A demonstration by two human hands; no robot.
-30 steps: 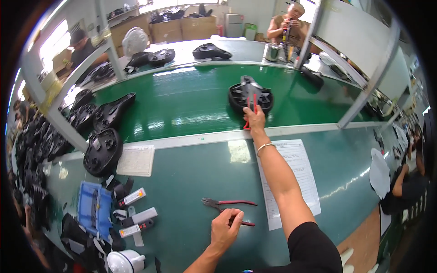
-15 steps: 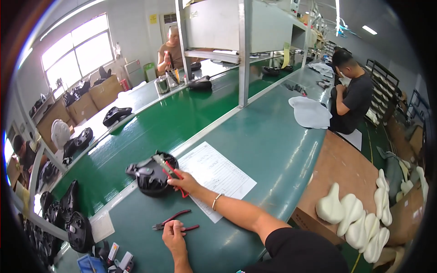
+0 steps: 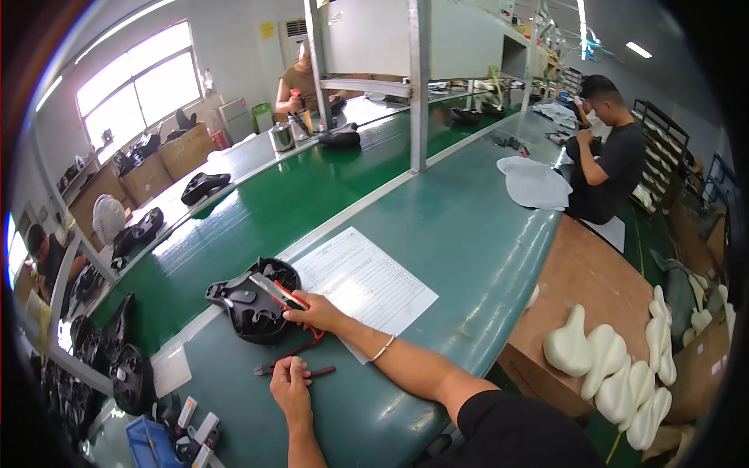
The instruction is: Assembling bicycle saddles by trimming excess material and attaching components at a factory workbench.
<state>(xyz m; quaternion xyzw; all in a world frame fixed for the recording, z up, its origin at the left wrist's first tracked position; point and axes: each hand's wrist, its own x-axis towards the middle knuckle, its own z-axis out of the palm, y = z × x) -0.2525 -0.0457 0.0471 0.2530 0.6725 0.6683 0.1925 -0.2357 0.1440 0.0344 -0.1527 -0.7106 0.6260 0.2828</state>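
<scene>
Likely for control, our right grip (image 3: 310, 310) wraps a red-handled tool (image 3: 271, 288) beside a bicycle saddle (image 3: 253, 315); left grip (image 3: 291, 384) at pliers (image 3: 264, 370), hold unclear.

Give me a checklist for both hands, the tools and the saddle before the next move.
1. Red-handled tool held in the right hand: ok.
2. Black saddle underside up: ok.
3. Tool tip touching the saddle: cannot tell.
4. Left hand gripping the pliers: cannot tell, fingers hide part of them.
5. Paper sheet fully visible: not ok, the right forearm covers part.
</scene>
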